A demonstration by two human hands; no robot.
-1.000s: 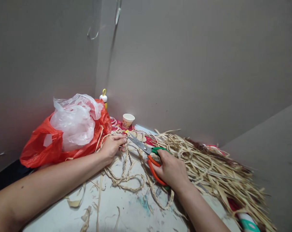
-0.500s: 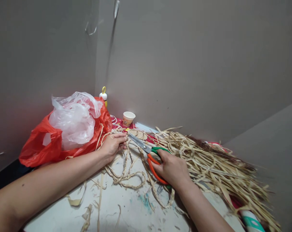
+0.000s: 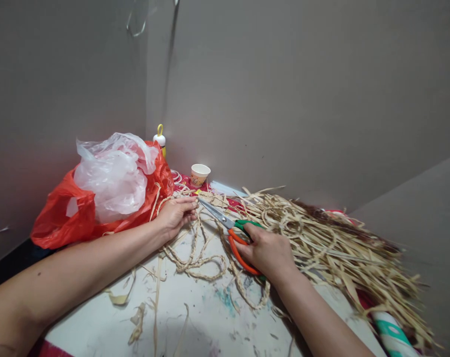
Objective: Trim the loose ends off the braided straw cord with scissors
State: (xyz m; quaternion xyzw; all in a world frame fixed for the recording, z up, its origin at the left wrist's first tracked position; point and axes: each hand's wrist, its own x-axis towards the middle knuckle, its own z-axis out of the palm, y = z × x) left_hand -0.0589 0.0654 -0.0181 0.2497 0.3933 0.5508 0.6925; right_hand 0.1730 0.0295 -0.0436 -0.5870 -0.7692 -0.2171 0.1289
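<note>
My right hand point(image 3: 271, 252) grips a pair of scissors point(image 3: 222, 218) with one green and one orange handle. Their blades point left and look nearly closed, the tips close to my left fingertips. My left hand point(image 3: 177, 214) is pinched around a braided straw cord point(image 3: 197, 223), whose strands hang from the fingers. More of that cord lies in loops point(image 3: 206, 270) on the white tabletop point(image 3: 195, 317) below both hands. Whether the blades touch the cord is too small to tell.
Dry straw strips point(image 3: 332, 248) are heaped at right, beside a green-and-white roll point(image 3: 394, 334). A red plastic bag point(image 3: 66, 213) with a clear bag point(image 3: 113, 183) stands at left. Behind are a paper cup point(image 3: 200, 175) and a yellow-and-white bottle point(image 3: 160, 140). Straw scraps point(image 3: 137, 322) lie in front.
The view has tilted down slightly, so most things sit a little higher. Both hands keep their holds, the scissor tips still by the left fingertips.
</note>
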